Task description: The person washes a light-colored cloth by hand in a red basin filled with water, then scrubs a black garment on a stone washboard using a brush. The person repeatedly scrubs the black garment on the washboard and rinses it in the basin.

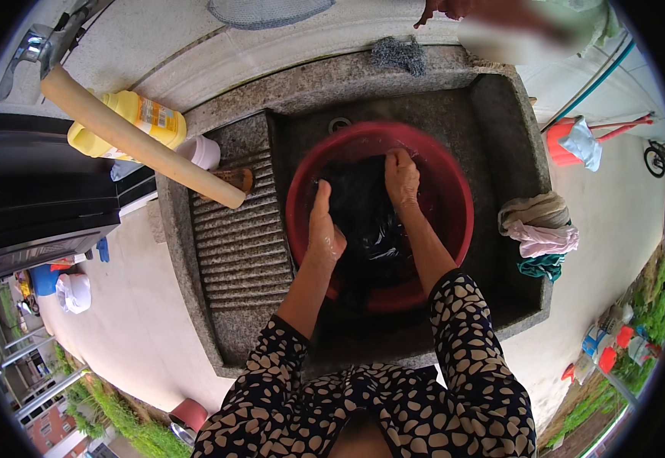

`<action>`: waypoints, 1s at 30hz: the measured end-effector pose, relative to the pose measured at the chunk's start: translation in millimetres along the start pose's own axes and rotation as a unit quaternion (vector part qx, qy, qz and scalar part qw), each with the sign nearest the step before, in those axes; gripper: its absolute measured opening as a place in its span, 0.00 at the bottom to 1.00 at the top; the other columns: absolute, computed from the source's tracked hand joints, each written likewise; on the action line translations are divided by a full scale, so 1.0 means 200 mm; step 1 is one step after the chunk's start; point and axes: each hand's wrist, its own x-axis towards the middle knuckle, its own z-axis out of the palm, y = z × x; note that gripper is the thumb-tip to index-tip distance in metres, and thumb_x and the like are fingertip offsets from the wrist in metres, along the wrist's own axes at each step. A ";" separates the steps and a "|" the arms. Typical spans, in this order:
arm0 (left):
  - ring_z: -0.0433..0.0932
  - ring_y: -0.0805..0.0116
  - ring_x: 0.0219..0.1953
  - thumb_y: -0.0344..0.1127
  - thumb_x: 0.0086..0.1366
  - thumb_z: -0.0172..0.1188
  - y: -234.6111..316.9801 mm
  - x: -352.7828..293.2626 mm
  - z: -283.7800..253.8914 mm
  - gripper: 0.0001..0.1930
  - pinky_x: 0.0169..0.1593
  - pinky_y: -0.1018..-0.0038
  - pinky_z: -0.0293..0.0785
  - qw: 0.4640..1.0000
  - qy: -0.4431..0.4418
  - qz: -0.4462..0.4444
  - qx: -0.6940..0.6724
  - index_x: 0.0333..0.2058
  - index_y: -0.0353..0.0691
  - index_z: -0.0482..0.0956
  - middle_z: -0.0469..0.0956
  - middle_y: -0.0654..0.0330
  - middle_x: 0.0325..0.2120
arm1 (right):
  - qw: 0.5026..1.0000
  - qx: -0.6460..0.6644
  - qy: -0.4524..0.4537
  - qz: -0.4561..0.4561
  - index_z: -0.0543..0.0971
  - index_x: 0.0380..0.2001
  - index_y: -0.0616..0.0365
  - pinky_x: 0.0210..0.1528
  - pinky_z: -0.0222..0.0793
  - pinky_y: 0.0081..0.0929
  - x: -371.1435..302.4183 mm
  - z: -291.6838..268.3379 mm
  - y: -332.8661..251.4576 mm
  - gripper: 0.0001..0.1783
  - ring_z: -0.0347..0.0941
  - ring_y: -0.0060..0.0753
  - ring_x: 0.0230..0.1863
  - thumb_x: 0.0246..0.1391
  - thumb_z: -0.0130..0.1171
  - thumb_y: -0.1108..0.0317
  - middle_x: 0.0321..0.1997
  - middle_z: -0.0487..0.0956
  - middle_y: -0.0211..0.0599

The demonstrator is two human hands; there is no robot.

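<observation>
A red basin stands in a dark stone sink, with wet black cloth and some water inside it. My right hand is closed on the cloth's upper right part, fingers curled in. At the cloth's left edge, my left hand is held edge-on, its visible digit stretched out and apart from the rest. Its other fingers are partly hidden against the dark cloth. Both wrists reach over the basin's near rim.
A ribbed stone washboard lies left of the basin, under a beige tube from the tap. Behind that stands a yellow jug. Bunched cloths hang on the sink's right edge. A grey mesh scourer sits on the back ledge.
</observation>
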 end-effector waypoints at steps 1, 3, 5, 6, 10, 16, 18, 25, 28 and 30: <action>0.68 0.63 0.56 0.52 0.68 0.50 0.04 0.04 0.02 0.27 0.58 0.68 0.67 0.999 -0.007 0.051 -0.012 0.59 0.40 0.65 0.69 0.58 0.53 | 0.999 0.009 0.032 0.028 0.78 0.40 0.54 0.40 0.72 0.47 0.08 -0.03 0.11 0.15 0.74 0.59 0.39 0.57 0.50 0.57 0.37 0.77 0.56; 0.66 0.62 0.58 0.50 0.68 0.50 0.04 0.19 -0.10 0.26 0.60 0.69 0.63 0.967 0.032 0.222 0.123 0.59 0.44 0.63 0.67 0.57 0.55 | 0.998 -0.023 0.062 0.013 0.74 0.50 0.54 0.46 0.71 0.45 0.08 0.01 0.10 0.20 0.70 0.58 0.46 0.55 0.54 0.59 0.48 0.72 0.53; 0.67 0.54 0.57 0.45 0.67 0.53 -0.08 0.31 -0.23 0.25 0.60 0.67 0.62 0.863 0.033 0.279 0.420 0.60 0.45 0.62 0.67 0.52 0.55 | 0.989 -0.125 0.025 -0.070 0.74 0.50 0.55 0.50 0.70 0.44 -0.11 0.13 0.03 0.20 0.71 0.57 0.47 0.53 0.57 0.63 0.48 0.72 0.54; 0.67 0.52 0.57 0.43 0.66 0.54 -0.15 0.37 -0.29 0.25 0.59 0.65 0.62 0.779 0.027 0.322 0.538 0.59 0.44 0.63 0.67 0.50 0.55 | 0.978 -0.176 0.009 -0.112 0.74 0.50 0.55 0.52 0.69 0.44 -0.15 0.16 0.02 0.21 0.71 0.56 0.48 0.52 0.58 0.65 0.48 0.72 0.54; 0.74 0.45 0.47 0.35 0.62 0.56 -0.18 0.49 -0.43 0.17 0.53 0.60 0.68 0.722 0.073 0.194 0.660 0.49 0.40 0.72 0.77 0.49 0.42 | 0.949 -0.219 -0.164 -0.156 0.74 0.50 0.56 0.51 0.70 0.42 -0.11 0.16 0.20 0.24 0.69 0.54 0.50 0.48 0.62 0.65 0.56 0.65 0.52; 0.76 0.62 0.44 0.56 0.62 0.53 -0.13 0.36 -0.29 0.27 0.49 0.66 0.73 0.998 0.008 -0.020 -0.058 0.52 0.44 0.72 0.76 0.58 0.46 | 0.954 0.235 -0.164 0.090 0.74 0.48 0.60 0.44 0.71 0.30 0.05 0.19 0.41 0.24 0.74 0.43 0.43 0.43 0.57 0.75 0.43 0.76 0.46; 0.73 0.61 0.51 0.61 0.63 0.51 -0.05 0.23 -0.12 0.30 0.53 0.66 0.71 0.990 -0.011 -0.039 -0.136 0.53 0.41 0.71 0.73 0.56 0.50 | 0.963 0.180 -0.190 -0.060 0.74 0.45 0.61 0.37 0.69 0.28 -0.16 0.06 0.01 0.23 0.75 0.42 0.34 0.39 0.54 0.77 0.37 0.75 0.46; 0.70 0.60 0.54 0.59 0.67 0.44 -0.04 0.18 -0.30 0.32 0.60 0.68 0.63 0.951 -0.242 -0.067 -0.181 0.61 0.43 0.61 0.69 0.56 0.56 | 0.938 -0.011 -0.202 -0.281 0.78 0.37 0.53 0.35 0.73 0.40 -0.71 -0.08 -0.51 0.20 0.74 0.50 0.36 0.36 0.69 0.65 0.34 0.73 0.37; 0.72 0.61 0.51 0.52 0.68 0.44 -0.09 0.17 -0.40 0.24 0.56 0.67 0.68 0.950 -0.211 -0.076 -0.215 0.55 0.42 0.67 0.72 0.58 0.50 | 0.956 -0.056 -0.140 -0.250 0.80 0.29 0.54 0.30 0.74 0.41 -0.58 0.05 -0.49 0.13 0.76 0.51 0.31 0.40 0.67 0.60 0.28 0.75 0.39; 0.73 0.61 0.49 0.48 0.69 0.43 -0.13 0.16 -0.42 0.20 0.53 0.65 0.71 0.948 -0.195 -0.086 -0.239 0.51 0.42 0.71 0.74 0.59 0.47 | 0.972 -0.088 -0.093 -0.199 0.81 0.25 0.55 0.29 0.74 0.42 -0.43 0.12 -0.49 0.12 0.76 0.53 0.28 0.42 0.67 0.58 0.26 0.76 0.42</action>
